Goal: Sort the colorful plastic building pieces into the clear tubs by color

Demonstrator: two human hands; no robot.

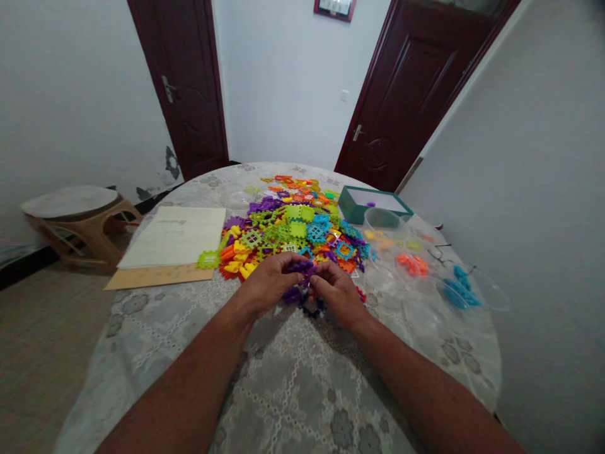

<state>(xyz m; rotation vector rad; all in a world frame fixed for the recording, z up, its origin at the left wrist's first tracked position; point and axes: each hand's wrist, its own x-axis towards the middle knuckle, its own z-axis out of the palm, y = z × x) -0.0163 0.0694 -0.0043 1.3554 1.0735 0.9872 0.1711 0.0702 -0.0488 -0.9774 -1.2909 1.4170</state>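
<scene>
Purple plastic building pieces [299,267] are pinched between my two hands at the near edge of a heap. My left hand [273,277] is closed on them from the left, thumb and fingertips together. From the right, my right hand [334,290] grips them with its fingers bent. More purple shows below the left fingers, and a dark piece [312,309] lies under the right ones. How the held pieces join is hidden by the fingers. Behind the hands rises the heap of interlocking building pieces [297,229] in green, yellow, blue, orange and purple.
An open notebook [177,236] lies on brown card [161,278] at the left. On the right stand a green box [352,205], clear plastic tubs [385,219] with orange and blue pieces [460,290], and glasses [439,254]. A stool [80,221] stands beyond the patterned tablecloth [302,391].
</scene>
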